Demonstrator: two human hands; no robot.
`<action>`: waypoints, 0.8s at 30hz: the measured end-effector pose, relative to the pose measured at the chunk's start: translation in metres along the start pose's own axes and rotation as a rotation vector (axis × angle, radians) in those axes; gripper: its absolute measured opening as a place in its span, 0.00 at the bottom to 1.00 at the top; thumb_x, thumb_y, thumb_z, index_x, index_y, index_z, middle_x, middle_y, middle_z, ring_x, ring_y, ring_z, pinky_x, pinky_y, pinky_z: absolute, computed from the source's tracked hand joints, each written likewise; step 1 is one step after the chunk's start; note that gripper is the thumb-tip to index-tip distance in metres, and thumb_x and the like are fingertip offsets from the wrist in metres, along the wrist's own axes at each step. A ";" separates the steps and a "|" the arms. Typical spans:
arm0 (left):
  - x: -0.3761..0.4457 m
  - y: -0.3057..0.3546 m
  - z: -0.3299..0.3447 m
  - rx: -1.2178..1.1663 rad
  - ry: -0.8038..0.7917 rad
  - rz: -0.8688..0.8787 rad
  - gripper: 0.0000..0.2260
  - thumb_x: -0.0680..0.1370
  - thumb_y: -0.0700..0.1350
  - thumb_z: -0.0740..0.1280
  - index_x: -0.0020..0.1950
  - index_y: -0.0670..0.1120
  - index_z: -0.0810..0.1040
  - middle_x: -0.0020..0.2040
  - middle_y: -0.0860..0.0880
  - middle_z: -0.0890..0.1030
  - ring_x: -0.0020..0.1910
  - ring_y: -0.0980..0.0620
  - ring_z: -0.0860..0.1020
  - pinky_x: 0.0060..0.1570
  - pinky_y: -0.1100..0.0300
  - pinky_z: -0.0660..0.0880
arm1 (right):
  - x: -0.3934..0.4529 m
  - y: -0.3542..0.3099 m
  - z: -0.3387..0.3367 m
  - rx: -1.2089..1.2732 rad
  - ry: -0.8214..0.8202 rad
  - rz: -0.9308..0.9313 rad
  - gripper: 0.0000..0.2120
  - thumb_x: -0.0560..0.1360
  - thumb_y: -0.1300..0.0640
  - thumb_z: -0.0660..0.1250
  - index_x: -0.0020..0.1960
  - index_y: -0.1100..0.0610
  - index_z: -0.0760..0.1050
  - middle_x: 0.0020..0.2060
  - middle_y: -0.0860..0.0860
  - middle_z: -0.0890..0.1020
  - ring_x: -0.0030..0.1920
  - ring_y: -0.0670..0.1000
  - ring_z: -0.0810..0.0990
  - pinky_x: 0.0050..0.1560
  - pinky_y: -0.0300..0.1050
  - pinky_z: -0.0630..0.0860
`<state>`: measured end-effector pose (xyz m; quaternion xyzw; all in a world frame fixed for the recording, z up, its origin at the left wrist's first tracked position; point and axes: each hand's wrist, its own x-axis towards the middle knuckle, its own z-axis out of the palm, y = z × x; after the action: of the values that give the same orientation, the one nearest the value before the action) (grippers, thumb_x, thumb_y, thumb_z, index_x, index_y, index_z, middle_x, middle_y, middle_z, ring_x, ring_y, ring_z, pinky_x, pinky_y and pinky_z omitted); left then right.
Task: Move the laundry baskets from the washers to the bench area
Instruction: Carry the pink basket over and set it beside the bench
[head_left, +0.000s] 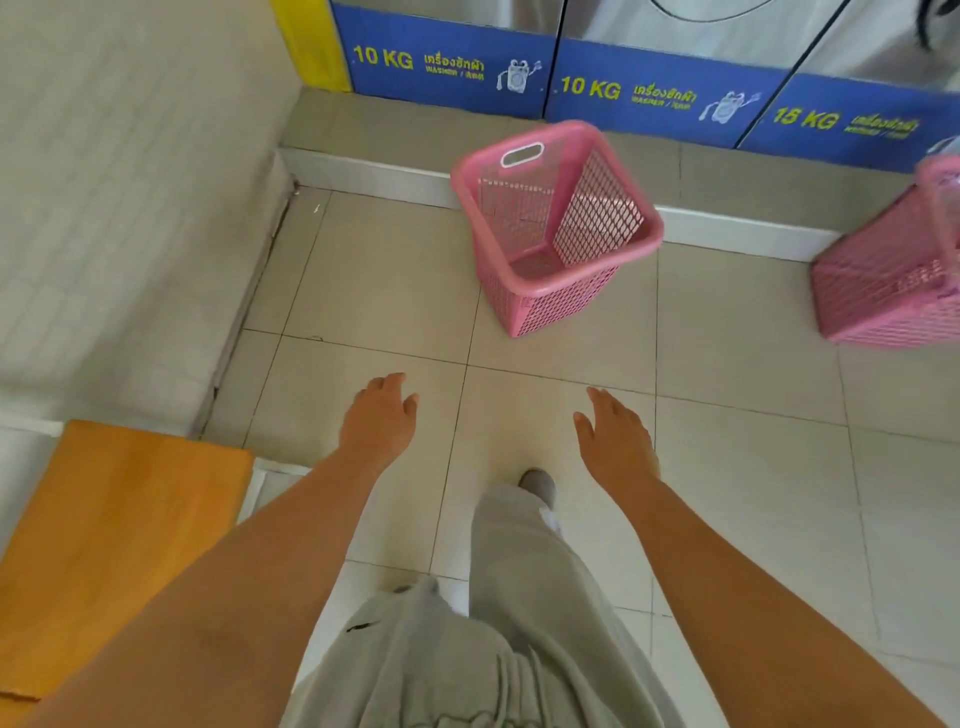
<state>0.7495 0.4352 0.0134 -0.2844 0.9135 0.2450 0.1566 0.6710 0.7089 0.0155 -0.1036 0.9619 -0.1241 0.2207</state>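
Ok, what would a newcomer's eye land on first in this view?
The pink plastic mesh laundry basket standing empty on the tiled floor, centre frame, below the blue 10 KG washer panels. Next, both bare hands, left hand and right hand, reaching open toward it. A second pink basket is cut off at the right edge.

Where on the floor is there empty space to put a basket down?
Bare tiles lie between the hands and the upright pink basket, and left of it toward the white wall. It is crowded at right, where a second pink basket sits by the washers.
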 end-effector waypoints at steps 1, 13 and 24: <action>0.013 0.016 0.000 -0.012 0.001 -0.014 0.21 0.82 0.50 0.56 0.73 0.45 0.65 0.69 0.42 0.70 0.67 0.41 0.69 0.61 0.47 0.70 | 0.019 0.008 -0.013 -0.003 -0.002 -0.005 0.25 0.82 0.48 0.52 0.76 0.56 0.57 0.74 0.53 0.65 0.73 0.56 0.65 0.70 0.52 0.64; 0.190 0.144 -0.014 -0.096 0.025 -0.100 0.21 0.81 0.50 0.57 0.74 0.45 0.63 0.70 0.41 0.70 0.67 0.40 0.69 0.62 0.45 0.70 | 0.241 0.045 -0.112 -0.034 -0.005 -0.042 0.24 0.82 0.49 0.55 0.75 0.57 0.60 0.74 0.54 0.66 0.72 0.57 0.65 0.69 0.53 0.66; 0.350 0.198 -0.018 -0.121 -0.030 -0.221 0.23 0.81 0.49 0.57 0.75 0.44 0.60 0.71 0.40 0.68 0.68 0.40 0.69 0.63 0.44 0.70 | 0.423 0.046 -0.139 -0.015 -0.044 0.008 0.22 0.80 0.54 0.59 0.72 0.59 0.63 0.70 0.58 0.70 0.67 0.61 0.71 0.63 0.58 0.73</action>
<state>0.3526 0.4130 -0.0500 -0.3887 0.8577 0.2853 0.1787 0.2290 0.6720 -0.0456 -0.1042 0.9581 -0.1139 0.2413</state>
